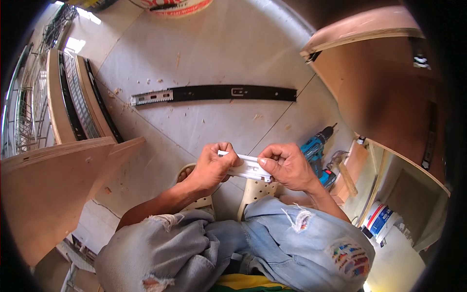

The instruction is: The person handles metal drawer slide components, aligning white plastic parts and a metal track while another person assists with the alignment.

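Observation:
Between my two hands, above my knees, is a short white channel-shaped piece (pixel 249 169) with slots along it; its exact kind does not show. My left hand (pixel 212 166) is closed on its left end, the thumb lying along the top. At the other end my right hand (pixel 289 168) pinches it between thumb and curled fingers. Farther off, a black drawer slide (pixel 209 92) lies on the tiled floor, a silver slotted length sticking out at its left end.
A blue cordless drill (pixel 315 150) lies right of my hands, beside wood pieces (pixel 348 179). Wooden panels with drawer slides (pixel 73 97) stand at left. An open wooden cabinet (pixel 374 82) fills the right. Behind the slide stands a paint bucket (pixel 170 8). Wood shavings (pixel 258 117) dot the floor.

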`<state>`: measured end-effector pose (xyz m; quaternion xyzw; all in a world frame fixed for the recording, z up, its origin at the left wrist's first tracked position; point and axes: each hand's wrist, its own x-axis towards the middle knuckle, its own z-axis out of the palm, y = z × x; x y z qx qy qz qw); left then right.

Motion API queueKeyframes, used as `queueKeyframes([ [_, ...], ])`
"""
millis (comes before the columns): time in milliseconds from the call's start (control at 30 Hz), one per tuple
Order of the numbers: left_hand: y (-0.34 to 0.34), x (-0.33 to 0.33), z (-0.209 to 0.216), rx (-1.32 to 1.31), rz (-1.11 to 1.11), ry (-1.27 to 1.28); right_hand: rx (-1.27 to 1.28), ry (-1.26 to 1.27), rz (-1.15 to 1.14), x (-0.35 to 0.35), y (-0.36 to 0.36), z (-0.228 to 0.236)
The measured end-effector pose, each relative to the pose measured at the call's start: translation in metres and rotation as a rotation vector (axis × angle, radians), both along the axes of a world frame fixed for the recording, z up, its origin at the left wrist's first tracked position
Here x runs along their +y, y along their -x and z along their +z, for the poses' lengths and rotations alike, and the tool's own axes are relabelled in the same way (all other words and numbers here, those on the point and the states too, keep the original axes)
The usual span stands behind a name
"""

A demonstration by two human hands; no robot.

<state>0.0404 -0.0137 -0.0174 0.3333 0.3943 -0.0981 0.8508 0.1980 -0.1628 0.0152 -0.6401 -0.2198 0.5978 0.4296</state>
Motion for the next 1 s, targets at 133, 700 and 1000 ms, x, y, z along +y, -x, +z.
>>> queueKeyframes([
  [133, 0.015, -0.010, -0.022, 0.067, 0.000, -0.001, 0.114, 0.062, -0.033, -0.006, 0.019, -0.027],
  [700, 0.033, -0.012, -0.042, 0.046, -0.040, -0.021, -0.281, 0.044, 0.119, -0.007, 0.037, -0.050],
  [1000, 0.035, -0.010, -0.044, 0.005, 0.001, -0.084, -0.216, 0.021, 0.125, 0.013, 0.034, -0.044],
])
